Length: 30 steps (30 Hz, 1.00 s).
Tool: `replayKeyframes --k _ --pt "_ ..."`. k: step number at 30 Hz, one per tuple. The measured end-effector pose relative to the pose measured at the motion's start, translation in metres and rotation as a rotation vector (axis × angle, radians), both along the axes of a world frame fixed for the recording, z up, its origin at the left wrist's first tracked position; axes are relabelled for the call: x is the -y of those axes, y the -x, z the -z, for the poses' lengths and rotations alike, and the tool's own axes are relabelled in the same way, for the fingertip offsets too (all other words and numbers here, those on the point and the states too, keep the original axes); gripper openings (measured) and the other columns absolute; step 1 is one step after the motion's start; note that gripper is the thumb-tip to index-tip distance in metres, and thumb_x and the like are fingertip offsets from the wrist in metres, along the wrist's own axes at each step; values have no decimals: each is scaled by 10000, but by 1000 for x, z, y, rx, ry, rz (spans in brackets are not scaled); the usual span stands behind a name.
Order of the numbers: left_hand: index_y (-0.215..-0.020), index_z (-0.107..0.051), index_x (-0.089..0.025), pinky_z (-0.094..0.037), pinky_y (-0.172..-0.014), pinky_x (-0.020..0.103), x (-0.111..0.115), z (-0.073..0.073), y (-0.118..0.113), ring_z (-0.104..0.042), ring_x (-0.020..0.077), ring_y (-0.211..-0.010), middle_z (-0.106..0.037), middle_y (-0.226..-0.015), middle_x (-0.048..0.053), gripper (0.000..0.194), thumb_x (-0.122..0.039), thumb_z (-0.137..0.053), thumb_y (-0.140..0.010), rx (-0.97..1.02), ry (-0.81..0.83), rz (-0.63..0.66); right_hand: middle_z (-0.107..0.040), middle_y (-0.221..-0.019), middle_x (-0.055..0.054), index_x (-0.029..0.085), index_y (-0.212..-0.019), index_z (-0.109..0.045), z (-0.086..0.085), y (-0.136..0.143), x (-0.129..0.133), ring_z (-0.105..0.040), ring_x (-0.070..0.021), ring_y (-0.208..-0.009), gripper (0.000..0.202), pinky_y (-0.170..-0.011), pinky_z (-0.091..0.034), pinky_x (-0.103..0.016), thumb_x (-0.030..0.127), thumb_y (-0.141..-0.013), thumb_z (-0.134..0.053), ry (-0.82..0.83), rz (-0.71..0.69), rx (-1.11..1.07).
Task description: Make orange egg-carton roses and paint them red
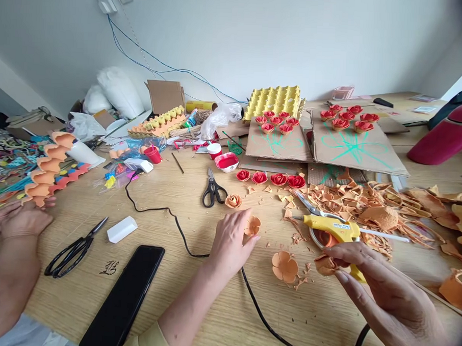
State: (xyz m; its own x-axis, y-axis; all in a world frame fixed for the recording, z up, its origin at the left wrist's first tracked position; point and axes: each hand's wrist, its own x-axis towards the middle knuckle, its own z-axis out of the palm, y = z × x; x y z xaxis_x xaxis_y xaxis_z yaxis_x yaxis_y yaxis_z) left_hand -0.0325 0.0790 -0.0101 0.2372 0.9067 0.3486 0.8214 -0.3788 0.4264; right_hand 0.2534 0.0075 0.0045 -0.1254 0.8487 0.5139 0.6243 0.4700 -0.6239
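My left hand is over the middle of the table, thumb and fingers curved around the edge of a small orange egg-carton flower cup. My right hand pinches a rolled orange egg-carton flower between thumb and fingertips, above the table. Behind it lies a yellow glue gun with a white glue stick in its rear. An open petal cup rests between my hands, cut scraps beside it. Farther back is a finished unpainted rose, close to black-handled scissors.
Red-painted roses stand in a row and on cardboard sheets. Carton scraps pile up at right, near a red bottle. A black cord, phone and scissors lie left. Another person's hands hold an orange carton strip.
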Motion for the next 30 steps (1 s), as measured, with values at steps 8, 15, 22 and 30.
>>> replayKeyframes --k 8,15,22,30 --pt "-1363 -619 -185 -593 -1045 489 25 -22 -20 -690 281 -1165 -728 -1232 115 449 -133 -728 -930 144 -84 186 -800 -1089 -34 309 -1144 -745 -11 3 0 -781 -219 -1006 205 -882 -631 -285 439 -1028 -638 -17 -4 -46" --pt "-1382 -614 -195 -641 -981 383 71 -34 -52 -721 251 -1095 -715 -1203 99 635 -278 -912 -828 303 219 499 -771 -1119 -36 320 -1210 -718 -21 -2 4 -741 -233 -1065 191 -910 -602 -334 362 -1042 -638 47 21 -141" --pt "-1258 -664 -202 -661 -980 420 85 -15 -60 -741 263 -1074 -676 -1221 103 603 -255 -975 -744 232 388 497 -743 -1157 -49 317 -1233 -706 -25 0 9 -676 -221 -1127 192 -973 -543 -346 311 -1060 -622 106 -48 -165" --pt "-1349 -588 -219 -661 -993 507 90 -17 -53 -741 312 -1143 -689 -1305 108 719 -150 -962 -740 151 444 448 -761 -1115 -42 313 -1212 -680 -20 1 35 -726 -221 -1090 180 -957 -588 -326 291 -1043 -622 104 -68 -24"
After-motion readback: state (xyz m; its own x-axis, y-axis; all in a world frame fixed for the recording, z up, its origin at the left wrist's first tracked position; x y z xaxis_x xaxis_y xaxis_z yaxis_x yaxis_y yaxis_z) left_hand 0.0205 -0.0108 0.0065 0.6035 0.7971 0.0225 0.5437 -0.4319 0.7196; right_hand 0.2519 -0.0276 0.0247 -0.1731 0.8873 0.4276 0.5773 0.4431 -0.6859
